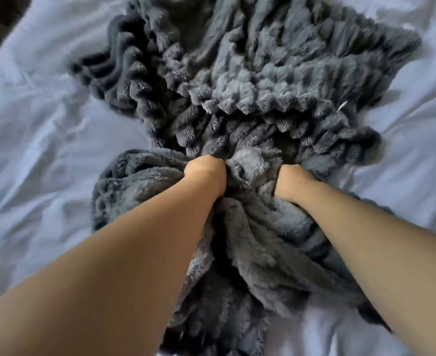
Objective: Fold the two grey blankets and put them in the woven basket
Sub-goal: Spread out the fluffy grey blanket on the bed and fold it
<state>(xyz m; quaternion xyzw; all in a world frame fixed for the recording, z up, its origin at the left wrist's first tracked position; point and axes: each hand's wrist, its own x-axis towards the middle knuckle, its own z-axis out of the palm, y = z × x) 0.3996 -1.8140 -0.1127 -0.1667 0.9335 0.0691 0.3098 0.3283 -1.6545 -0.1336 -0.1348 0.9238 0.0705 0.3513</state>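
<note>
Showing the opening step, before any fold was made. The grey blanket [263,80] lay crumpled on the bed [44,129], running from 12 o'clock down to 6 o'clock; whether this heap was one blanket or both could not be told. The left hand [205,173] and right hand [292,185] met the cloth near the centre, the right at 3 o'clock of the left. Both sets of fingers were curled down into the pile, clutching bunched fabric, their tips hidden. The woven basket was not in view. Judged from this, nothing was folded yet. The next move called for lifting and shaking the cloth out flat, then finding two corners along one edge.
</note>
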